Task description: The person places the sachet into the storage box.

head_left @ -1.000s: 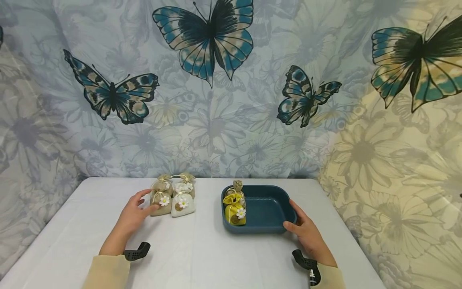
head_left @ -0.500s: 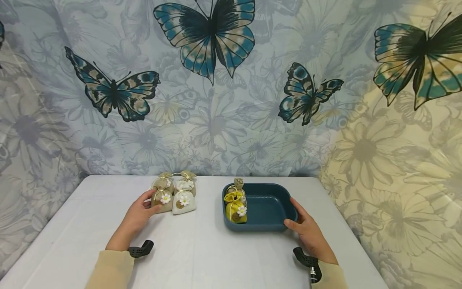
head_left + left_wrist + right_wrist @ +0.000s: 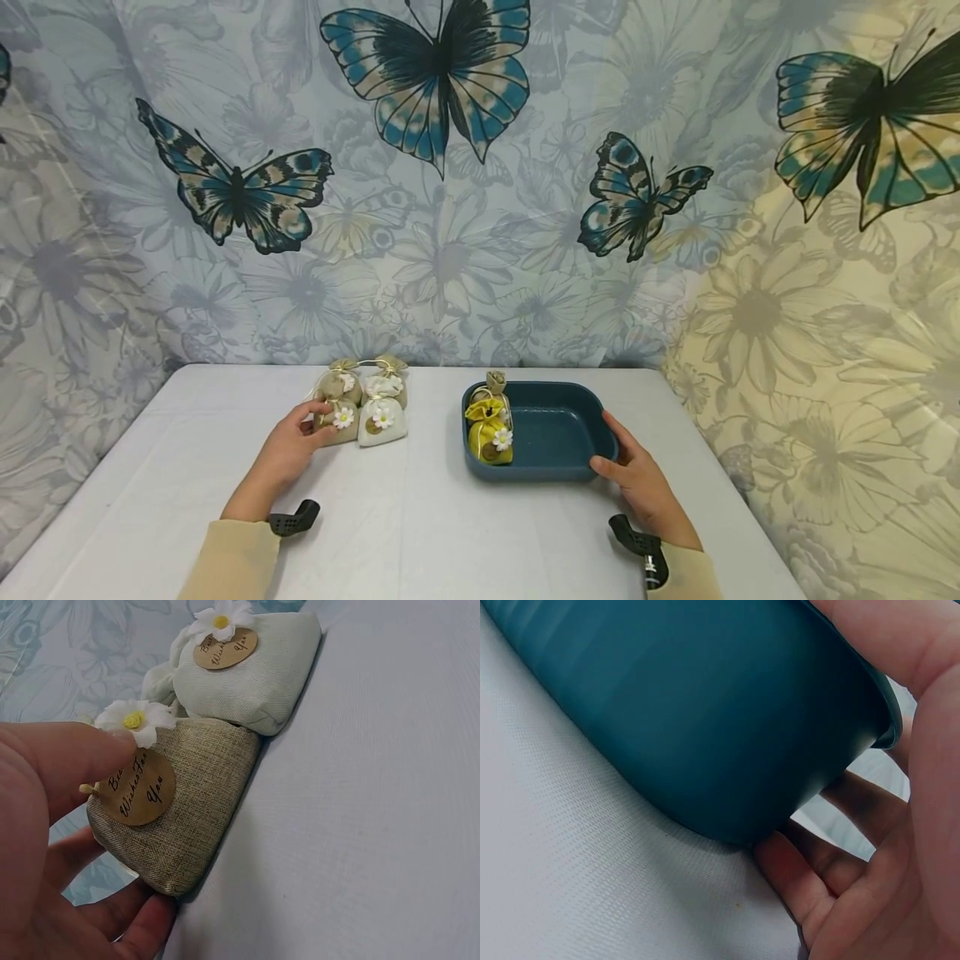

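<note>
My left hand (image 3: 287,442) pinches a brown burlap drawstring pouch (image 3: 202,795) between thumb and fingers, its thumb beside the white daisy and round tag on the front. Right against that pouch stands a white pouch (image 3: 382,421) with a similar daisy and tag. Two more pouches sit just behind these. On the right, my right hand (image 3: 637,479) grips the end of a dark blue rectangular dish (image 3: 705,712), thumb at the rim and fingers around the outer wall. Inside the dish at its left end lies a yellow pouch (image 3: 491,442), with a beige pouch (image 3: 495,383) behind it.
A white cloth (image 3: 435,533) covers the table. Butterfly-patterned fabric (image 3: 450,275) hangs behind and along both sides. Black wrist mounts (image 3: 295,518) are strapped at both cuffs.
My left hand has moved right and closed its thumb and fingers on the front brown pouch. The right hand keeps its grip on the dish; the head view has shifted slightly.
</note>
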Demonstrator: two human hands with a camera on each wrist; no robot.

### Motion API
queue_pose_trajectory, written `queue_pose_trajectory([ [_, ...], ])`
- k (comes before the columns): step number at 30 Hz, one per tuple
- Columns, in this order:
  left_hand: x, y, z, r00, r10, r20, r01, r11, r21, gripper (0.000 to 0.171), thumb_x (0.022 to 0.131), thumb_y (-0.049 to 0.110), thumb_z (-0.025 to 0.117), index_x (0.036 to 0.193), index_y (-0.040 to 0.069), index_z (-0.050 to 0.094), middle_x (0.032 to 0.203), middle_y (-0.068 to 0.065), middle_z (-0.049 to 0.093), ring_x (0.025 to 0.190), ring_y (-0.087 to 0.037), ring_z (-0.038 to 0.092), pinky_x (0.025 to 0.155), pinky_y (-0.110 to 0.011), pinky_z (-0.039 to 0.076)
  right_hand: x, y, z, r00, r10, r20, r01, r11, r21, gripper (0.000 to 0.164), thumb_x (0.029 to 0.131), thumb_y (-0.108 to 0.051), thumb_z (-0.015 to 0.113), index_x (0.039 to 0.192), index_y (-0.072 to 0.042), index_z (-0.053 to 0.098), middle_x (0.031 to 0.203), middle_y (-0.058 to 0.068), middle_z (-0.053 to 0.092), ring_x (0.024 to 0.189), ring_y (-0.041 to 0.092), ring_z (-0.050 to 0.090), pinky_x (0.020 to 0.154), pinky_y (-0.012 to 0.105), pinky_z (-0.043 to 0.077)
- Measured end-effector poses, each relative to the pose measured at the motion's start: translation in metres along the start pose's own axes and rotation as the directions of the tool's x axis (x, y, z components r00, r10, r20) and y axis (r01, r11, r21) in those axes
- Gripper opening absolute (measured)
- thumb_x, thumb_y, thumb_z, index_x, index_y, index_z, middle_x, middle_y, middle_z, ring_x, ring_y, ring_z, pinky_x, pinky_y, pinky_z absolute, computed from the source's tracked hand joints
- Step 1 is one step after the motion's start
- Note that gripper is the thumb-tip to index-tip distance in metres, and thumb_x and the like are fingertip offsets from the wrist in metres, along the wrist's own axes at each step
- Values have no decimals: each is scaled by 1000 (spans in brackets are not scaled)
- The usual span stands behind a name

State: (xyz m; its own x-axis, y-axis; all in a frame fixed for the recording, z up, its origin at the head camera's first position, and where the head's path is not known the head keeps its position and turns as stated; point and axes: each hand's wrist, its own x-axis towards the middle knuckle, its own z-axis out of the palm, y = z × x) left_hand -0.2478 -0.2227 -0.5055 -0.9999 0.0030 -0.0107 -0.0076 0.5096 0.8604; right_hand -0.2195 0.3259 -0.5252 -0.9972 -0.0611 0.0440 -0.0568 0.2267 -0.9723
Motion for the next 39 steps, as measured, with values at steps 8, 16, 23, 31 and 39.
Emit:
queue_pose_trajectory([
  [8,2,-3,0,999,21,-39,-18,998,58,23,99,18,64,119,8,57,134,-18,47,112,-33,51,84,-42,43,-2,-3,1,1000,-6,2,6,1000,-17,81,94,-10,70,160,-18,24,159,18,24,135,37,38,91,16,42],
  [16,0,-3,-2,997,70,-35,-68,996,65,29,98,10,63,126,7,57,132,-25,44,115,-42,52,89,-51,46,-2,-4,1,1000,8,-2,-8,999,-32,81,95,-13,71,160,-19,23,160,18,23,136,37,37,91,16,41],
  [23,0,-6,-3,986,162,-38,-154,976,152,41,98,9,64,137,9,52,129,-25,45,101,-34,55,82,-47,45,-2,-3,0,1000,11,-2,-11,1000,-25,81,94,-12,71,160,-20,25,160,17,24,135,36,38,91,16,41],
  [31,1,-12,-2,975,219,23,-220,958,186,47,98,9,64,143,8,52,139,-24,46,120,-40,50,95,-57,43,-1,-2,0,1000,9,-2,-9,999,-31,80,94,-12,72,160,-20,26,160,16,24,135,36,39,91,17,42],
  [39,1,-10,-1,986,164,36,-167,971,171,45,94,14,71,135,9,54,134,-21,50,116,-40,51,92,-54,43,-1,-3,1,1000,18,-4,-18,999,-29,81,94,-13,72,160,-19,25,160,17,24,136,36,38,91,16,41],
])
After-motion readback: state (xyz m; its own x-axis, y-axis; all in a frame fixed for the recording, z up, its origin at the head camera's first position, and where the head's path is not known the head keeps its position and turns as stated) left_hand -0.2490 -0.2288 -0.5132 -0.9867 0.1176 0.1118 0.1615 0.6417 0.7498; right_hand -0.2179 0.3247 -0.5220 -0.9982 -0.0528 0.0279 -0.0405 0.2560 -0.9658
